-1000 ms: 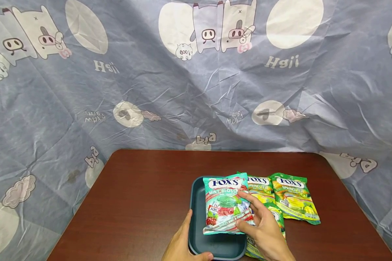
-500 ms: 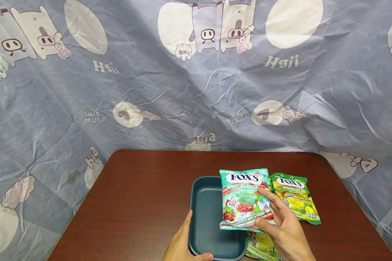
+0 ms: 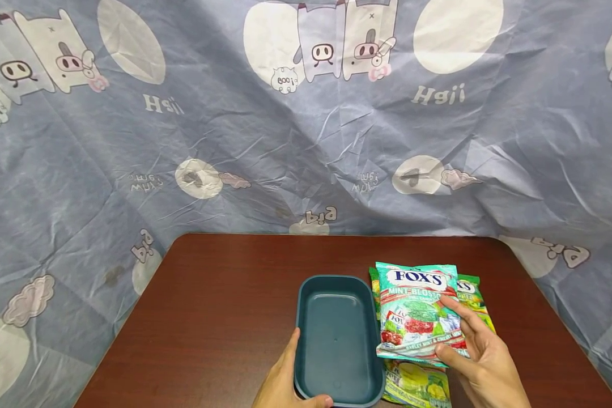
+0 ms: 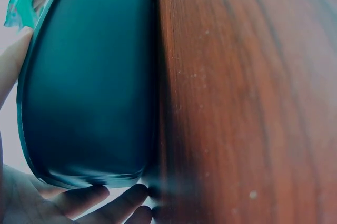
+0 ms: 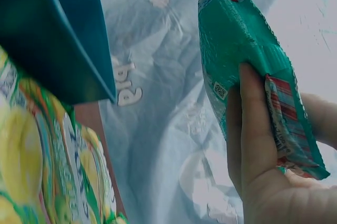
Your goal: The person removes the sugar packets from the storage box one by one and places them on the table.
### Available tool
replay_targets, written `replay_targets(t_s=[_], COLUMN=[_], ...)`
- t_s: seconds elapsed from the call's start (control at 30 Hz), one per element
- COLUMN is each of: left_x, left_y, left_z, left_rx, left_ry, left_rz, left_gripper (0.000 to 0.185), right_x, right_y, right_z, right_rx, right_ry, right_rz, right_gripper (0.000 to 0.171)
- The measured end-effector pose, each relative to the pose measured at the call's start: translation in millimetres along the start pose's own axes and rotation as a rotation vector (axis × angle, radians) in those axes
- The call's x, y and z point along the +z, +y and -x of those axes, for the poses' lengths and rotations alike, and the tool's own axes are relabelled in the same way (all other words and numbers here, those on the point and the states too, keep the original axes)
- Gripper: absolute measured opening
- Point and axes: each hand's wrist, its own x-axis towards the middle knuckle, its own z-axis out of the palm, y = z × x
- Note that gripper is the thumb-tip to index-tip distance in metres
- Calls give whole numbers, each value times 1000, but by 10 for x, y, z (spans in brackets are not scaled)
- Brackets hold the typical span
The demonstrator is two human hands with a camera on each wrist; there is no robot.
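My right hand (image 3: 484, 362) pinches a mint-green Fox's candy bag (image 3: 415, 314) with its thumb on the front; in the right wrist view, fingers support the back of this bag (image 5: 237, 61). The bag is held up, right of a dark teal plastic container (image 3: 336, 340) with bare insides. My left hand (image 3: 288, 379) holds that container's near left corner; the left wrist view shows the hand (image 4: 68, 197) against its wall (image 4: 89, 87). Beneath the raised bag lie yellow-green Fox's bags (image 3: 415, 385), partly hidden by it.
A reddish-brown wooden table (image 3: 224, 317) carries everything. Behind it hangs a blue-grey cloth (image 3: 265, 141) printed with cartoon pigs. Another yellow-green bag (image 3: 481, 309) shows its edge at the right.
The right hand has carried the mint-green candy bag rightward, from over the container to above the yellow-green bags. The left hand and the container have stayed put.
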Motion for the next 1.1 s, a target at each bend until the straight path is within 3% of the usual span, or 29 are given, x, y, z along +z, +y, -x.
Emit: replay_targets(t_s=[0.27,0.57,0.87,1.1], left_x=[-13,-12,-13,-32], left_y=[20,22,45,52], left_z=[-2,-10,-17,-5], left_rx=[-14,17,-19,-34], left_ry=[-17,-12,-18,-32], left_rz=[0,-10,-11,6], left_gripper=[129,130,132,129], right_x=[-242,-564,-1004,-1246], right_y=[16,79,200,340], right_z=[96,268,428,539], right_rx=[-15,105,121,168], right_ry=[-44,12,-72,-91], right_rz=[-75,-95,-58,-177], right_gripper=[83,80,78,79])
